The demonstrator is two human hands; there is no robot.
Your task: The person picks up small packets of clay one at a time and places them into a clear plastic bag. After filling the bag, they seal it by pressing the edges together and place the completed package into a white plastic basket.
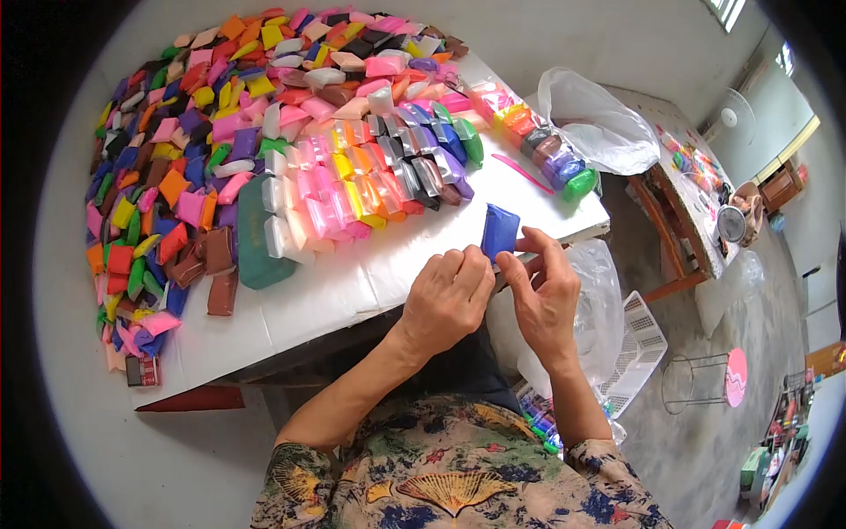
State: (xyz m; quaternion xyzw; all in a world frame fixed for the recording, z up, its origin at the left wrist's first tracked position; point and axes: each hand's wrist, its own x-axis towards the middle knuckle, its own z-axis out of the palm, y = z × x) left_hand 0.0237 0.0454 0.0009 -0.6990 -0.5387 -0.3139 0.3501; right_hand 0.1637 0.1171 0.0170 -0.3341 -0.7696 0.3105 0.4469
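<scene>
A small blue plastic-wrapped packet [500, 231] is held upright just off the table's front edge. My left hand [448, 295] has its fingers curled and pinches the packet's lower left corner. At the lower right corner, my right hand [545, 295] grips it between thumb and bent fingers. Neat rows of similar packets [361, 181], ordered by colour from white and pink to black, purple, blue and green, lie beyond my hands. A dark green box [260, 234] stands against the left end of these rows.
A large heap of mixed-colour packets [176, 176] covers the back and left of the white table [352, 278]. A filled clear bag [538, 137] lies at the right corner. White baskets [636, 353] and a pink-topped stool [736, 377] stand on the floor to the right.
</scene>
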